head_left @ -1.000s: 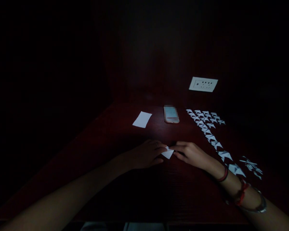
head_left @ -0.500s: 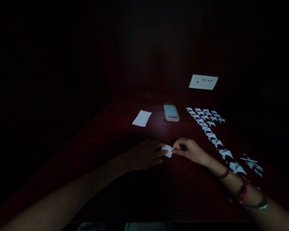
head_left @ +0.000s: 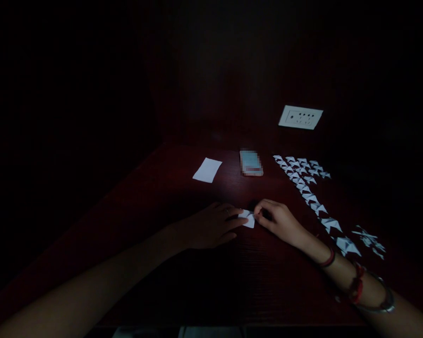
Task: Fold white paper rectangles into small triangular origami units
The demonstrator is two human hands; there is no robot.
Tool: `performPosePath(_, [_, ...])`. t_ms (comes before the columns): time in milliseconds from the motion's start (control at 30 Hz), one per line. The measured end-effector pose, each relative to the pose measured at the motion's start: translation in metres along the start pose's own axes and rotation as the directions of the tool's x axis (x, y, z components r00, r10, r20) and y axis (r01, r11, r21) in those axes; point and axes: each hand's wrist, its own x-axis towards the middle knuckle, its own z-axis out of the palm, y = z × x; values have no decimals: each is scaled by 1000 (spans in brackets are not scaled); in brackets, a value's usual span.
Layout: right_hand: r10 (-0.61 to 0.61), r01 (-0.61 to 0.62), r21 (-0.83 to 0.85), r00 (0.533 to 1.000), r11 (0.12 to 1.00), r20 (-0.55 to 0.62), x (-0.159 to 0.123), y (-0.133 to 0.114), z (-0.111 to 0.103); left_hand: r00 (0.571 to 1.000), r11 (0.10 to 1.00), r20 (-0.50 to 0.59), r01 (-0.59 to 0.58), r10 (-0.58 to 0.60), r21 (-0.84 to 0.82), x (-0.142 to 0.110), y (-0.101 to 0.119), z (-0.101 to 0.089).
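A small white paper piece (head_left: 248, 219) lies on the dark red table (head_left: 204, 272) between my two hands. My left hand (head_left: 211, 226) rests flat on the table, its fingertips pressing the paper's left edge. My right hand (head_left: 280, 221) is curled, its fingers pinching the paper's right edge. Red bands and a metal bangle sit on my right wrist.
A white paper sheet (head_left: 207, 170) and a phone (head_left: 251, 163) lie farther back. Rows of several folded white paper pieces (head_left: 305, 185) run along the right side. A white wall socket (head_left: 300, 117) is behind them. The room is very dark.
My right hand curled its fingers and pinched the paper's edge. The paper piece looks smaller and more folded than before. My left hand stayed in place.
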Motion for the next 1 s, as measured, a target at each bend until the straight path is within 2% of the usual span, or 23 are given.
performPosePath(167, [-28, 28, -24, 1000, 999, 6, 1, 6, -3, 1000, 1000, -29, 1, -1, 2, 1, 1, 1])
performPosePath(300, [-124, 127, -32, 988, 991, 87, 0, 5, -8, 999, 1000, -32, 22, -22, 0, 2, 1, 2])
performPosePath(533, [-251, 279, -97, 940, 955, 231, -2, 9, -13, 999, 999, -15, 35, -35, -3, 3, -3, 4])
performPosePath(1000, [-310, 373, -137, 888, 918, 341, -3, 1, -19, 998, 998, -15, 63, -63, 13, 7, 0, 7])
